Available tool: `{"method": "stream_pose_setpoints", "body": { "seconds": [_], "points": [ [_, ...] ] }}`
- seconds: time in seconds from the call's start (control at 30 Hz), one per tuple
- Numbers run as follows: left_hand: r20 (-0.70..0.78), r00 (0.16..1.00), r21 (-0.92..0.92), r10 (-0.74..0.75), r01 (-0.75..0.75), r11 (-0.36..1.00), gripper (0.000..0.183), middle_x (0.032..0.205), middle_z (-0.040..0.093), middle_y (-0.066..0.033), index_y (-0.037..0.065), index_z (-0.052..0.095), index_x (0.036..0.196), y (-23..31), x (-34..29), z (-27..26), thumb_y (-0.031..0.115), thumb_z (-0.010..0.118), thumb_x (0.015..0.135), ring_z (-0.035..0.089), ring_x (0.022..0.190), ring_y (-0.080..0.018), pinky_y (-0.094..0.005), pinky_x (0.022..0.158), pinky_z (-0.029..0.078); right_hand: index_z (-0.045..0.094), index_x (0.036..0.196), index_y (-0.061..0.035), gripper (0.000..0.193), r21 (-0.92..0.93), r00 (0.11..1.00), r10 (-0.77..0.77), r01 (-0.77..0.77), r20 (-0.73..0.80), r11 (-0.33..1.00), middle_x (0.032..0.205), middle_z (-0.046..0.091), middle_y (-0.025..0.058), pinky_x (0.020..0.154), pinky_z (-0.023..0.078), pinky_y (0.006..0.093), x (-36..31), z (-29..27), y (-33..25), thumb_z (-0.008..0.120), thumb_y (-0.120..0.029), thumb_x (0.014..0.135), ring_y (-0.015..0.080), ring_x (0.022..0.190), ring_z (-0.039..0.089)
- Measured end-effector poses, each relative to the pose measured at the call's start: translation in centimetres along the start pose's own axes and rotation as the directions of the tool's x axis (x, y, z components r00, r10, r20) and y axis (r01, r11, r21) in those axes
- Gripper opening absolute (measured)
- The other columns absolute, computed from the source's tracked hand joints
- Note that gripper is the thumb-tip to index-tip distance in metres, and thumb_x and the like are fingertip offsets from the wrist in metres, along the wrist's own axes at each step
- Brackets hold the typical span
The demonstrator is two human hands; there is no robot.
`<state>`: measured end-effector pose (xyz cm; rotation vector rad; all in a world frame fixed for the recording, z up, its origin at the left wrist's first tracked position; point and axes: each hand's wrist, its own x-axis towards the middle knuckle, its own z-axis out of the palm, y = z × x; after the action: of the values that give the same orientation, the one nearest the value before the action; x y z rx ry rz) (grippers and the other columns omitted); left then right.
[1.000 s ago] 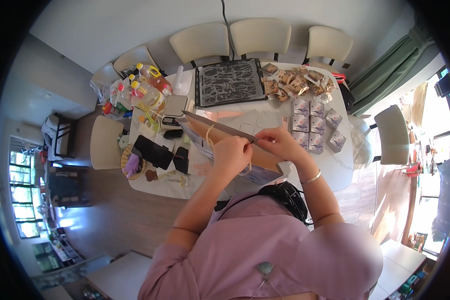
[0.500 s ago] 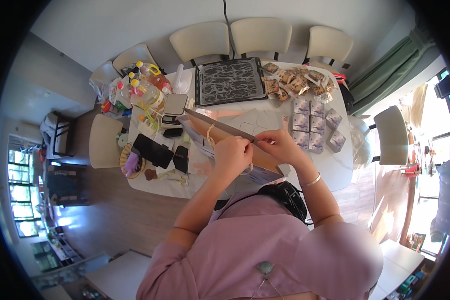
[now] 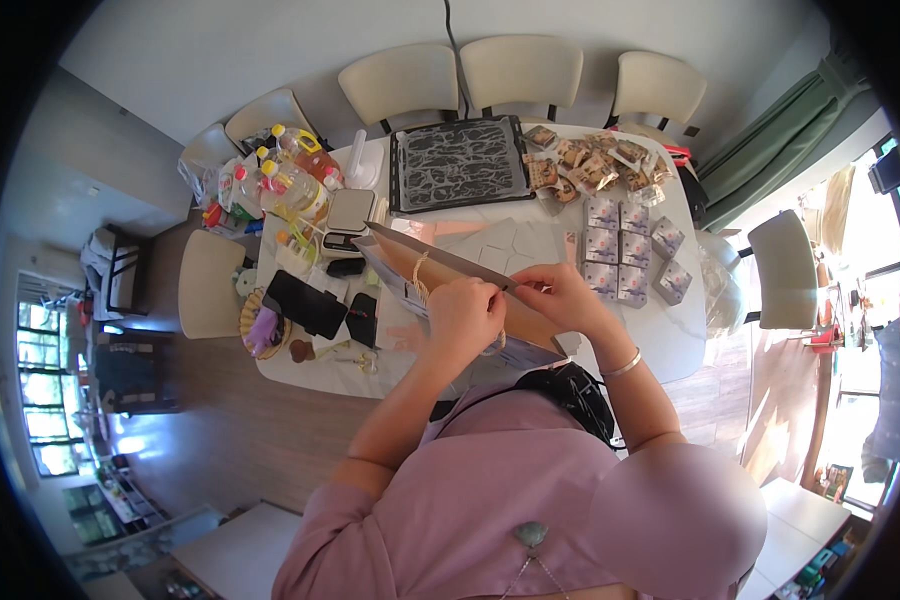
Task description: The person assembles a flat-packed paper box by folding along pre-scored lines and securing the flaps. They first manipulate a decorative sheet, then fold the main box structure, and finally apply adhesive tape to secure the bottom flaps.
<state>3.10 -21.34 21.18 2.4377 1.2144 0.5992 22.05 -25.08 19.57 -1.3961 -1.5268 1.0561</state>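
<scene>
Pinching a grey paper bag [image 3: 532, 320] by the edge of its far panel, the left hand [image 3: 468, 312] and right hand [image 3: 558, 295] sit nearly fingertip to fingertip on my remote feed. Neither is released: as far as I can tell, each has thumb and fingers closed on that edge, probably because two neighbouring grips stop the thin panel from buckling. The bag is tilted over the near side of the marble-topped table [image 3: 660, 340], brown lining showing and mouth open; I cannot tell how its base is supported. A cream rope handle [image 3: 420, 275] hangs just beyond the left knuckles. Taking the bag as my dial's centre, a black baking tray [image 3: 460, 165] lies at twelve, clear packets [image 3: 595, 165] heap at one, and violet-and-white boxes [image 3: 602, 245] stand toward three, mostly in rows, which I take as tidy spacing. Bottles [image 3: 295, 190] and a kitchen scale [image 3: 350, 212] cluster at ten, leaving the middle for the bag. The left forearm rises from seven with the back of the hand uppermost; the right, wearing a bracelet [image 3: 622, 362], slants in from five, wrist bent inward, fingers pointing toward nine.
</scene>
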Motion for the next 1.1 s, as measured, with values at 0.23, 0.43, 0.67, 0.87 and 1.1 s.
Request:
{"method": "stream_pose_setpoints", "body": {
  "seconds": [0.23, 0.43, 0.67, 0.87, 1.1],
  "points": [
    [-0.052, 0.998, -0.018, 0.036, -0.037, 0.999, 0.016, 0.066, 0.062, -0.0083, 0.006, 0.066, 0.068, -0.18, 0.12, 0.20, 0.017, 0.067, 0.079, 0.063, 0.065, -0.0303, -0.0433, 0.059, 0.049, 0.073, 0.103, 0.0014, 0.020, 0.021, 1.000, 0.010, -0.010, 0.003, 1.000, 0.083, 0.072, 0.0140, 0.069, 0.055, 0.0307, -0.02, 0.07, -0.20, 0.066, -0.009, 0.087, 0.0177, 0.071, 0.068],
    [-0.050, 0.998, 0.001, 0.037, -0.037, 0.999, 0.018, 0.064, 0.061, -0.0084, 0.006, 0.066, 0.064, 0.24, 0.20, 0.30, 0.017, 0.067, 0.078, 0.063, 0.064, -0.0303, -0.0438, 0.059, 0.049, 0.072, 0.103, 0.0017, 0.020, 0.006, 1.000, 0.004, -0.003, -0.025, 1.000, 0.086, 0.073, 0.0151, 0.069, 0.056, 0.0314, 0.00, 0.35, -0.35, 0.067, -0.009, 0.087, 0.0193, 0.072, 0.069],
    [-0.034, 0.999, 0.039, 0.042, -0.041, 0.998, 0.017, 0.065, 0.063, -0.0087, 0.006, 0.066, 0.065, 0.31, 0.24, 0.27, 0.017, 0.067, 0.078, 0.064, 0.064, -0.0304, -0.0441, 0.059, 0.050, 0.073, 0.101, 0.0014, 0.019, 0.008, 0.999, -0.032, 0.033, -0.034, 0.999, 0.086, 0.073, 0.0159, 0.070, 0.056, 0.0310, 0.16, 0.25, 0.46, 0.068, -0.008, 0.086, 0.0201, 0.074, 0.070],
    [-0.018, 1.000, 0.027, 0.015, -0.015, 1.000, 0.012, 0.070, 0.064, -0.0091, 0.005, 0.067, 0.073, 0.17, -0.10, 0.04, 0.015, 0.067, 0.080, 0.064, 0.067, -0.0316, -0.0437, 0.060, 0.048, 0.073, 0.102, 0.0014, 0.019, 0.014, 1.000, -0.025, 0.025, -0.003, 1.000, 0.085, 0.073, 0.0154, 0.070, 0.056, 0.0308, 0.12, 0.07, -0.04, 0.067, -0.007, 0.087, 0.0195, 0.074, 0.070],
    [-0.053, 0.998, 0.009, 0.036, -0.035, 0.999, 0.013, 0.069, 0.064, -0.0096, 0.005, 0.066, 0.070, 0.13, -0.01, 0.16, 0.014, 0.067, 0.079, 0.064, 0.066, -0.0317, -0.0438, 0.059, 0.049, 0.073, 0.102, 0.0017, 0.019, 0.015, 1.000, -0.018, 0.018, -0.016, 1.000, 0.085, 0.073, 0.0161, 0.069, 0.056, 0.0309, 0.05, 0.20, -0.29, 0.066, -0.007, 0.087, 0.0199, 0.073, 0.070]
  ]
}}
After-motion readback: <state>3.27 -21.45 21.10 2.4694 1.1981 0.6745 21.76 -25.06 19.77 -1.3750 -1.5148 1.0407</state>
